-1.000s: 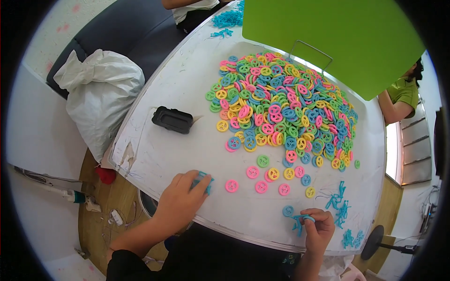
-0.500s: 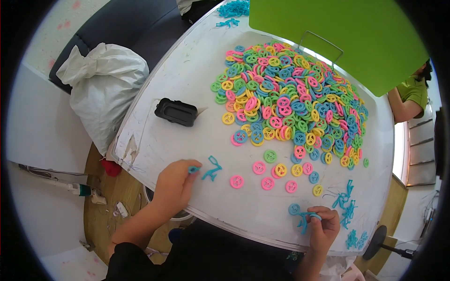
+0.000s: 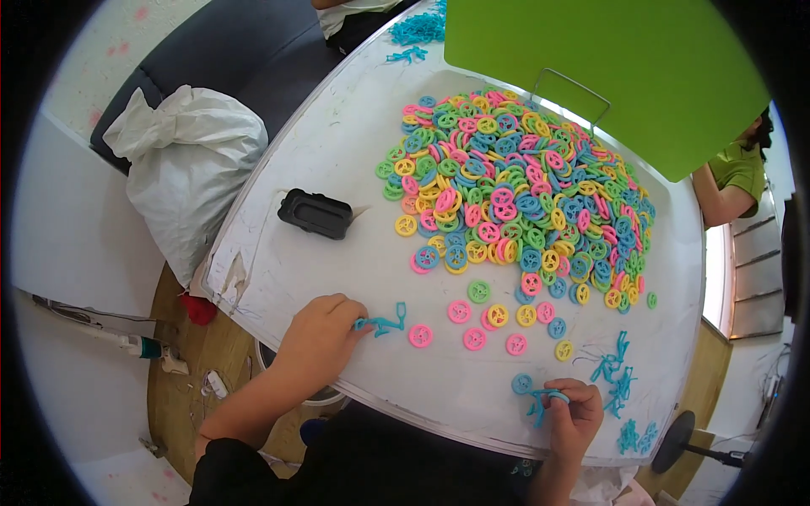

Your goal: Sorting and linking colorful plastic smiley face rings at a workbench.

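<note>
Pinching a thin blue plastic frame piece (image 3: 384, 322) at its near end, the left hand (image 3: 325, 336) presses it flat on the white, scuffed table (image 3: 337, 152); fingers curled around the tip, rest of the piece lies free on the surface. The right hand (image 3: 574, 415) is closed on a second blue plastic frame piece (image 3: 540, 400) at the table's near edge, with a blue plastic disc (image 3: 522, 384) touching it; whether disc and frame are joined cannot be told.

Judgement on doing this well: grip the frame close to the mounting end so the thin stem does not flex, keep the disc square to the peg, press with fingertip pads rather than nails. Thin moulded parts like these likely snap or twist under side load.

Materials:
- Loose discs (image 3: 485, 316) in a row near the hands: pink, yellow, green, blue, flat round plastic with cut-out spokes, matte, light.
- Big heap of the same coloured discs (image 3: 523, 185) further back, overlapping, well apart from both hands.
- Small pile of blue frame pieces (image 3: 616, 371) just right of the right hand, tangled stick-like shapes.
- Black rectangular plastic tray (image 3: 315, 212) on the table's left side, rounded corners, shallow.
- Flat green panel (image 3: 607, 67) with a thin wire handle (image 3: 569, 88) stands over the heap's far side.
- White crumpled fabric sack (image 3: 190, 160) beside the table, soft, creased.
</note>
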`<state>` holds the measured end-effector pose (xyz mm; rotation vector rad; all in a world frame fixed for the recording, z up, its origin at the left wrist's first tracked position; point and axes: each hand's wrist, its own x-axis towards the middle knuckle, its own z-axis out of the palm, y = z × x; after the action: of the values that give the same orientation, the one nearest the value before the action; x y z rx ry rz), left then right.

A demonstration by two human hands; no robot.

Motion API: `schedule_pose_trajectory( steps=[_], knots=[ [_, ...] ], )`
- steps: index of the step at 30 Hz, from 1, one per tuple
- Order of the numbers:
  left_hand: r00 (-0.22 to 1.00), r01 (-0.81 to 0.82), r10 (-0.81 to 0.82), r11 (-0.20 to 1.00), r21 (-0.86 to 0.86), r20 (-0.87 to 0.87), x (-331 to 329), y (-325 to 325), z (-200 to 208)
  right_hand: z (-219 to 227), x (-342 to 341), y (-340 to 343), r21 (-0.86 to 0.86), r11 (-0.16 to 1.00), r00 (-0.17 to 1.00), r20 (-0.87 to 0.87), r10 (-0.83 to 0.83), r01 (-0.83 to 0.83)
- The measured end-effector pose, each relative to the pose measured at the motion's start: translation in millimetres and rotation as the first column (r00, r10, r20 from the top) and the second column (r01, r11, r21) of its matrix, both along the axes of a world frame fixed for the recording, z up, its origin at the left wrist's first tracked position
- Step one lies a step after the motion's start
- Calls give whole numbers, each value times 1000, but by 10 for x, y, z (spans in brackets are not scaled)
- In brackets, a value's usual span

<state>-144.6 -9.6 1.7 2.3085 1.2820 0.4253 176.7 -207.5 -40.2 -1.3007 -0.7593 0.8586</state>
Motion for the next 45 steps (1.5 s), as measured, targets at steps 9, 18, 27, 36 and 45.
schedule_pose_trajectory(
  steps=[9, 18, 27, 36, 45],
  knots=[
    [989, -32, 69, 965, -261, 133, 119, 1393, 516, 0, 3, 21, -57, 997, 998, -15, -61, 60],
    [891, -322, 361, 930, -178, 276, 1127, 4471, 698, 17, 15, 68, -88, 991, 993, -39, -107, 104],
    [810, -344, 511, 811, -474, 288, 1203, 4382, 248, -75, 74, 63, -107, 979, 984, 53, -169, 174],
    [999, -33, 45, 886, -462, 15, 545, 3016, 630, -72, 76, 64, -135, 980, 988, 53, -142, 148],
    [896, -160, 213, 973, -164, 391, 1054, 4072, 800, -30, 41, 96, -108, 985, 991, 19, -133, 134]
  ],
)
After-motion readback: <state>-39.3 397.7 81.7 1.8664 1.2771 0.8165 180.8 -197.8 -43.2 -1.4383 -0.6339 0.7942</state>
